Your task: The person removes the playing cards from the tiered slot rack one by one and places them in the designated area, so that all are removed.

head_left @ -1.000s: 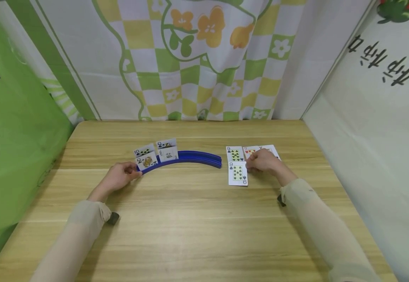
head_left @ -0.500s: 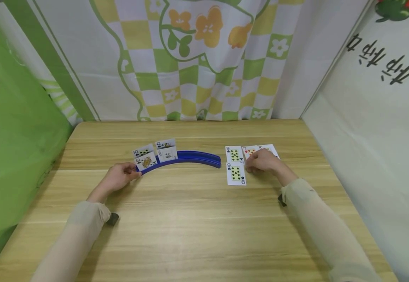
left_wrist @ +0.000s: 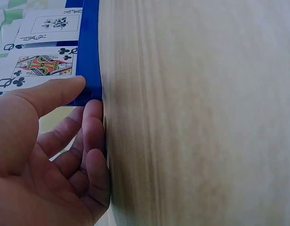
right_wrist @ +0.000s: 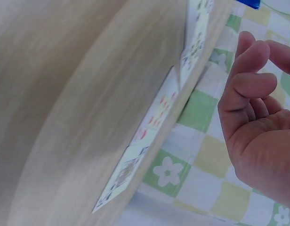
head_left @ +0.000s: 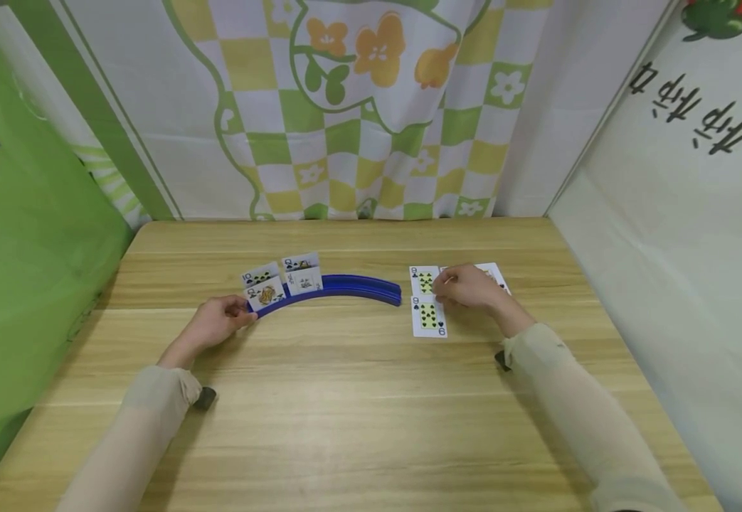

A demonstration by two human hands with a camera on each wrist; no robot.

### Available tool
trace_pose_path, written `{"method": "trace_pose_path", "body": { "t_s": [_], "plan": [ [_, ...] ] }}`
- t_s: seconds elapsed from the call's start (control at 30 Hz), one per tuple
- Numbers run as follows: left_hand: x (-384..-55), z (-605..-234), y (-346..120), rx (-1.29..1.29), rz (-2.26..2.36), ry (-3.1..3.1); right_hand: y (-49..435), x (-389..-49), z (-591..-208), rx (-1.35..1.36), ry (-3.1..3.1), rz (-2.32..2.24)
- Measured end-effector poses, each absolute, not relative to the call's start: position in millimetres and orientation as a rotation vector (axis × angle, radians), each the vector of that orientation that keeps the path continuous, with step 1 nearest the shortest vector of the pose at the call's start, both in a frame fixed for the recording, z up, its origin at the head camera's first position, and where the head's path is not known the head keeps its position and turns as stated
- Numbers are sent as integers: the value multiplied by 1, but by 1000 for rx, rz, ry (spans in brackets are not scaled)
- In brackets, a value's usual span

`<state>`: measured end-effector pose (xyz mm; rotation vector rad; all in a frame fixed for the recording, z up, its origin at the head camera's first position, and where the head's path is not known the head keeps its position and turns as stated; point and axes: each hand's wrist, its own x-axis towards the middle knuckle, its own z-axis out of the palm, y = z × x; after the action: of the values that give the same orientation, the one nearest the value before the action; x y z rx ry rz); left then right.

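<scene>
My left hand (head_left: pixel 217 320) pinches the left end of a curved blue card holder (head_left: pixel 364 286), its thumb on the front in the left wrist view. Standing in the holder are a queen of clubs (head_left: pixel 265 294), a black ten (head_left: pixel 259 274), a black-and-white joker (head_left: pixel 305 281) and another queen (head_left: pixel 300 262). On the right, my right hand (head_left: pixel 469 286) is over the cards with bent fingers and nothing visibly held. Below its fingertips lie a nine of clubs (head_left: pixel 423 281) and a nine of spades (head_left: pixel 429 318). It hides most of a seven of hearts (right_wrist: pixel 157 110).
A king (head_left: pixel 494 270) lies face up at the right end of the row. The wooden table (head_left: pixel 358 412) backs onto a checked curtain (head_left: pixel 371 142). A green panel (head_left: pixel 31 213) stands at the left and a white wall (head_left: pixel 684 235) at the right.
My right hand has moved slightly left from the seven and king toward the nine of clubs. Earlier the nine of spades shifted slightly. The left hand keeps its place on the holder.
</scene>
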<state>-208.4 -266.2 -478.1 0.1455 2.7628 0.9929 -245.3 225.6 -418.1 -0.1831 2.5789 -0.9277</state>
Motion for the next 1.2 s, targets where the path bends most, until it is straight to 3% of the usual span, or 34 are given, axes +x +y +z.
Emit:
{"method": "trace_pose_path", "body": {
  "t_s": [1.2],
  "plan": [
    [-207, -474, -265, 120, 975, 2739, 169, -247, -404, -265, 2476, -1332]
  ]
}}
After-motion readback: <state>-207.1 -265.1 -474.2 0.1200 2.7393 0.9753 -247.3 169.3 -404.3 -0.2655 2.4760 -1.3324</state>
